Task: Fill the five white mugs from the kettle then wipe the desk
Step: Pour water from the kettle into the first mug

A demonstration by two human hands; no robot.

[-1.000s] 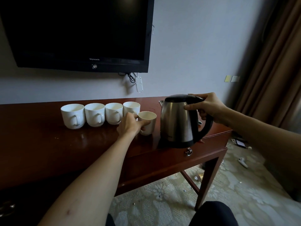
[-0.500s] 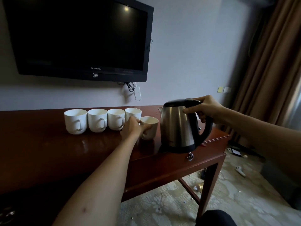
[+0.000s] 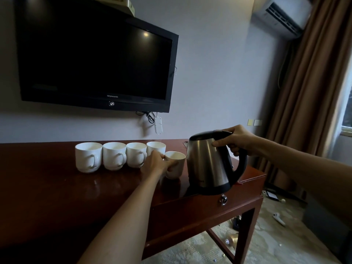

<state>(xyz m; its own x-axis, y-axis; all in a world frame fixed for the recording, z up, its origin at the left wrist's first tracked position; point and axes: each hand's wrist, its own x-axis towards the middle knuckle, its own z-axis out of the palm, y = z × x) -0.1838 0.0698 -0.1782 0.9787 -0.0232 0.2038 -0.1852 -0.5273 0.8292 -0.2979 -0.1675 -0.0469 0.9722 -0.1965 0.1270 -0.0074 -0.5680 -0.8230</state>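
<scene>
Big dark TV (image 3: 95,61) fills the wall, brown curtain (image 3: 304,92) down the right side, air conditioner (image 3: 282,18) up in the corner. Below them the desk (image 3: 47,187), dark red wood, runs across the view. On its right end, the kettle (image 3: 209,164), steel with a black lid and handle, tipped a little toward the mugs, its base edge lifted on the right. Right hand (image 3: 238,141) is wrapped round the top of the handle, thumb over the lid. Four mugs (image 3: 120,156) stand in a tight row along the back of the desk, handles facing us. The fifth mug (image 3: 175,164) sits forward of the row, just beside the kettle, and the left hand (image 3: 156,165) is curled round its near side, gripping it on the desk. Whether any mug holds water, I can't tell from here.
</scene>
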